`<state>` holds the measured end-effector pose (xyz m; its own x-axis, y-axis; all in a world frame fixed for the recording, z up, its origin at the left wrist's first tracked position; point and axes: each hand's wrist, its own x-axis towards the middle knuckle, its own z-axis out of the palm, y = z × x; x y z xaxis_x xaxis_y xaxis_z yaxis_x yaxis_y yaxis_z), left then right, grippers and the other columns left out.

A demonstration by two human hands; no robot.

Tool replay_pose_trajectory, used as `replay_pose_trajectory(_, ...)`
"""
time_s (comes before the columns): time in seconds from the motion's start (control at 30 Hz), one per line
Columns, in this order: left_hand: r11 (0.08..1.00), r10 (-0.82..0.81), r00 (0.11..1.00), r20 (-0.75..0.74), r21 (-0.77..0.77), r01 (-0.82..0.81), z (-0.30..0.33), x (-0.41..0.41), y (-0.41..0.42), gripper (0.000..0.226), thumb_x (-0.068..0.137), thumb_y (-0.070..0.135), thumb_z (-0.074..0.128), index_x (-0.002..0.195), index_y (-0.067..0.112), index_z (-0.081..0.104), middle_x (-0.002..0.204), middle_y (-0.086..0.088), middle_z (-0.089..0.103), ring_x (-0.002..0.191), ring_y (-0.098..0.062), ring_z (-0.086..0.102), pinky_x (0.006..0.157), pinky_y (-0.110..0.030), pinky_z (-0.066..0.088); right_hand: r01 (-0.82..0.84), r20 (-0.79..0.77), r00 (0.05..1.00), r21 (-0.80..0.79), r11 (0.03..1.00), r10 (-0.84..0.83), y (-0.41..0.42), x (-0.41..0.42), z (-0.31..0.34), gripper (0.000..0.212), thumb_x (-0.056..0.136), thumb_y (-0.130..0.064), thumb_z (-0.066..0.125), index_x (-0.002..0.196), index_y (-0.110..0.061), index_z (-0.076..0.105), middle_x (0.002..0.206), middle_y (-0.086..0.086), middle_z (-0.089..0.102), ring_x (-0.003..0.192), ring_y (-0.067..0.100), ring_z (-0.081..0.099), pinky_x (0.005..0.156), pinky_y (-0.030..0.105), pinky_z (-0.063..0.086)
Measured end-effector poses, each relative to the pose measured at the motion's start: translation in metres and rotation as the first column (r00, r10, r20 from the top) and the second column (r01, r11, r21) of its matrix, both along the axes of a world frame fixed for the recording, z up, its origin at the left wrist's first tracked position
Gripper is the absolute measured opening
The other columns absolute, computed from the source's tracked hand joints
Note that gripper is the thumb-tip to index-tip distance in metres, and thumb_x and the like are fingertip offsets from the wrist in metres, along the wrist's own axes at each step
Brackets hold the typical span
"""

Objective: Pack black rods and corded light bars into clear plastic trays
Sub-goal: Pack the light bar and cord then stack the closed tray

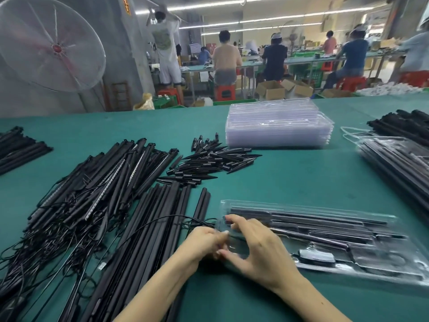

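the clear plastic tray (362, 270) lies on the green table (290, 180) at about 4 o'clock from the middle of the view, and it is already filled with black rods and bars (308, 225) that lie lengthwise in its channels. both hands meet at the left end of this tray. the right hand (253, 246) is wide, its fingers spread in an arc, the fingertips (228, 218) touching the tray's end and the thumb low at the near edge. the left hand (204, 240) is narrow, its fingers curled together, and it pinches a thin black cord (162, 220) that runs away toward 9 o'clock; the exact grip is partly hidden behind the right hand.

at 8 o'clock lies a big heap of corded light bars (97, 182) with tangled cords, and just beside it, nearer the hands, a row of plain black rods (148, 228) lies side by side. at 12 o'clock from the hands there is a pile of short black pointed stakes (209, 163). further, at 1 o'clock, stands a stack of empty clear trays (278, 123). at 3 o'clock, at the right edge, packed trays (394, 163) lie in a pile, with more black bars (404, 125) behind them. another bunch of black rods (18, 147) is at the far left edge.

behind the table a large fan (51, 43) stands at 10 o'clock, and seated workers (226, 59) are at long benches.
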<state>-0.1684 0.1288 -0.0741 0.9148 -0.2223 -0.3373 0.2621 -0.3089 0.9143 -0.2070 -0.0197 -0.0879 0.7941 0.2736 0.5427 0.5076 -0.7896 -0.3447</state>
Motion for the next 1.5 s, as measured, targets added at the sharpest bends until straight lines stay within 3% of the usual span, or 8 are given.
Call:
replay_pose_trajectory(0.17,0.977,-0.116,0.993,-0.016,0.18,0.117,0.015,0.0,0.008,0.027,0.094,0.021,0.058,0.078,0.001,0.065,0.049,-0.003,0.062,0.039,-0.01,0.056,0.042,-0.017,0.043,-0.019,-0.027,0.999,0.04,0.999,0.02,0.001,-0.003,0.001,0.062,0.081,-0.057,0.051,0.122,-0.012,0.06,0.092,-0.001,0.066,0.086,0.016,0.062,0.08,0.026,0.049)
replay_pose_trajectory(0.3,0.99,-0.102,0.994,-0.041,0.094,0.105,0.014,-0.003,0.009,0.027,0.095,0.017,0.056,0.073,0.003,0.061,0.058,-0.005,0.063,0.046,-0.008,0.06,0.051,-0.016,0.047,-0.022,-0.038,0.999,0.051,0.998,0.024,0.002,-0.005,0.002,0.063,0.08,-0.058,0.053,0.123,-0.012,0.059,0.093,-0.001,0.066,0.086,0.016,0.062,0.08,0.027,0.05)
replay_pose_trajectory(0.4,1.0,-0.007,1.0,-0.011,0.024,0.007,0.01,-0.002,0.004,0.026,0.093,0.011,0.058,0.068,0.005,0.056,0.053,0.0,0.057,0.038,-0.001,0.049,0.043,-0.012,0.039,-0.033,-0.005,0.999,-0.034,0.999,0.033,0.0,-0.005,0.002,0.07,0.075,-0.063,0.06,0.121,-0.011,0.062,0.1,-0.002,0.067,0.091,0.015,0.062,0.084,0.024,0.047)
replay_pose_trajectory(0.5,0.994,0.065,0.996,-0.055,-0.084,-0.069,0.007,-0.003,0.005,0.019,0.091,0.006,0.06,0.072,0.006,0.058,0.057,0.0,0.061,0.044,-0.002,0.055,0.047,-0.014,0.045,-0.038,0.0,0.999,-0.103,0.994,0.038,0.0,-0.005,0.001,0.072,0.071,-0.064,0.063,0.119,-0.01,0.062,0.107,-0.002,0.066,0.097,0.016,0.061,0.088,0.022,0.042)
replay_pose_trajectory(0.77,0.988,0.057,0.997,-0.044,-0.139,-0.063,0.001,-0.006,0.009,0.024,0.085,-0.005,0.06,0.064,0.006,0.061,0.056,-0.001,0.064,0.051,-0.008,0.061,0.049,-0.018,0.048,-0.048,-0.018,0.999,-0.052,0.997,0.047,0.004,-0.005,-0.001,0.068,0.075,-0.061,0.061,0.124,-0.013,0.059,0.114,-0.004,0.065,0.105,0.014,0.06,0.094,0.024,0.043)
replay_pose_trajectory(1.03,0.951,0.245,0.966,-0.078,-0.176,-0.255,0.001,-0.008,0.0,0.029,0.08,-0.013,0.059,0.058,0.005,0.052,0.045,-0.004,0.056,0.035,-0.011,0.049,0.036,-0.015,0.032,-0.06,-0.001,0.998,-0.008,0.998,0.06,0.004,-0.005,0.003,0.063,0.078,-0.056,0.064,0.127,-0.016,0.056,0.098,-0.004,0.065,0.089,0.016,0.06,0.079,0.027,0.05)
replay_pose_trajectory(1.33,0.981,0.104,0.992,-0.072,-0.156,-0.114,0.007,-0.02,0.002,0.027,0.089,-0.004,0.052,0.062,0.001,0.054,0.035,0.006,0.047,0.029,-0.004,0.039,0.037,-0.013,0.031,-0.046,0.051,0.997,-0.082,0.996,0.05,0.003,-0.006,0.001,0.061,0.077,-0.056,0.061,0.122,-0.014,0.061,0.097,-0.006,0.066,0.084,0.016,0.061,0.077,0.028,0.051)
replay_pose_trajectory(1.5,0.982,0.116,0.989,-0.09,-0.136,-0.128,0.008,-0.023,0.01,0.023,0.096,0.017,0.054,0.083,-0.001,0.062,0.058,-0.005,0.063,0.041,-0.009,0.057,0.041,-0.017,0.043,-0.053,-0.025,0.998,-0.034,0.998,0.052,0.003,-0.008,0.002,0.069,0.073,-0.056,0.069,0.129,-0.018,0.055,0.096,-0.006,0.065,0.088,0.015,0.061,0.078,0.027,0.051)
